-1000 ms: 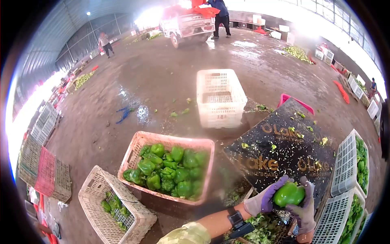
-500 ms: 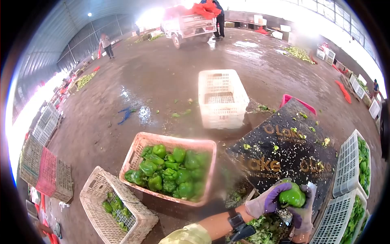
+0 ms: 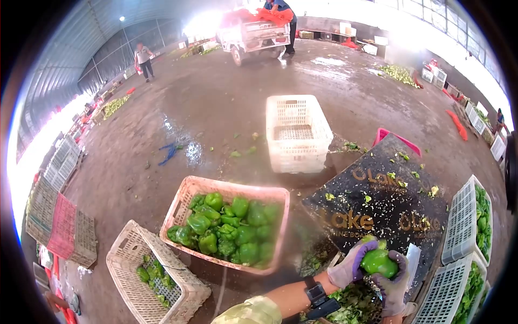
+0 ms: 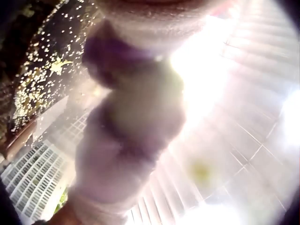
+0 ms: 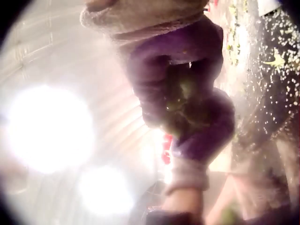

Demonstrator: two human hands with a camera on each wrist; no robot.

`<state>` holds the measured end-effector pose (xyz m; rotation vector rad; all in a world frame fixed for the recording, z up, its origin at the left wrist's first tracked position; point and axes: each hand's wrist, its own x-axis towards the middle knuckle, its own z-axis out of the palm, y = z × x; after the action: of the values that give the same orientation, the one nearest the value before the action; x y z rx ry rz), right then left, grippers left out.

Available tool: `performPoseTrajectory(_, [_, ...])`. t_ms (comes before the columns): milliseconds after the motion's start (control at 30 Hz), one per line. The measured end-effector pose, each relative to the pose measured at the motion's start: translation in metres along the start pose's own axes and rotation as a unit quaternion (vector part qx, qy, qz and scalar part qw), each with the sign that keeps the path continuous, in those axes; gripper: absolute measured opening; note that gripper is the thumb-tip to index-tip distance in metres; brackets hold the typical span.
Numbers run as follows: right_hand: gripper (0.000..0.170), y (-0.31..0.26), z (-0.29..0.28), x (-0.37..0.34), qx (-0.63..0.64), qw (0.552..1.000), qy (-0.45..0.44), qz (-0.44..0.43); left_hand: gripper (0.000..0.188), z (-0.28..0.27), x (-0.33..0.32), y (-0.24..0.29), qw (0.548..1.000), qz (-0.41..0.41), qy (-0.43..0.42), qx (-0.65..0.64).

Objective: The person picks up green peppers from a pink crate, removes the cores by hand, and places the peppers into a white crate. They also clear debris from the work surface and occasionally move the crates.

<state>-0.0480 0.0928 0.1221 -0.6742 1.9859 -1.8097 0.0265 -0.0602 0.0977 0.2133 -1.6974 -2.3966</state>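
Observation:
In the head view, a glossy green bell pepper (image 3: 379,263) is held between two gloved hands. My left hand (image 3: 349,265) grips its left side, with purple glove fingers bent round it. From the right and below, my right hand (image 3: 393,289) curls its fingers and thumb round the same pepper. A pale flat blade (image 3: 413,263) sticks up beside the right hand; its lower end is hidden. The right wrist view shows the pepper (image 5: 185,101) dark between purple gloves. Behind the hands lies a black printed board (image 3: 377,189) strewn with seeds and leaf scraps.
A pink crate (image 3: 232,186) of green peppers stands left of the hands, with a white crate (image 3: 189,294) before it. Another white crate (image 3: 299,151) stands ahead. Crates of green produce (image 3: 481,221) line the right side. Leafy scraps (image 3: 350,308) lie below the hands.
Both hands turn the pepper and shift it slightly left and down. The right fingers, straighter before, now bend round it. In the background, one person walks closer and another leans over the cart.

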Motion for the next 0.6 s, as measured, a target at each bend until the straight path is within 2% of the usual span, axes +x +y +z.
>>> performPoseTrajectory(33, [0.073,-0.003,0.003,-0.003,-0.041,0.998,0.005,-0.049,0.057,-0.004,0.003,-0.006,0.999,0.007,0.003,0.049])
performPoseTrajectory(133, [0.078,0.003,-0.01,0.002,-0.019,0.999,-0.007,-0.037,0.042,0.008,0.007,-0.013,0.979,0.01,0.008,-0.202])
performPoseTrajectory(167, [0.083,-0.001,-0.01,0.002,0.029,0.999,-0.004,-0.034,0.04,0.011,0.014,-0.006,0.937,-0.056,-0.027,-0.343])
performPoseTrajectory(200, [0.084,-0.006,-0.009,0.001,0.097,0.995,0.014,-0.01,0.038,0.013,0.02,-0.003,0.87,-0.121,-0.06,-0.475])
performPoseTrajectory(233, [0.085,-0.011,-0.007,0.0,0.164,0.986,0.031,0.015,0.043,0.016,0.026,-0.012,0.858,-0.159,-0.037,-0.488])
performPoseTrajectory(267, [0.087,-0.016,-0.005,-0.001,0.229,0.971,0.049,0.042,0.051,0.018,0.025,-0.014,0.872,-0.131,-0.033,-0.471])
performPoseTrajectory(300, [0.087,-0.013,-0.008,0.0,0.265,0.963,0.036,0.023,0.06,0.022,0.024,-0.015,0.885,-0.104,-0.029,-0.454])
performPoseTrajectory(367, [0.088,-0.014,-0.007,0.001,0.276,0.96,0.042,0.016,0.079,0.027,0.024,-0.016,0.908,-0.048,-0.025,-0.416])
performPoseTrajectory(467, [0.08,-0.01,0.001,0.004,0.262,0.963,0.056,-0.011,0.086,0.027,0.026,-0.018,0.916,-0.051,-0.005,-0.398])
performPoseTrajectory(600, [0.069,0.007,0.01,0.011,0.243,0.965,0.091,-0.02,0.076,0.025,0.026,-0.018,0.88,-0.088,0.025,-0.466])
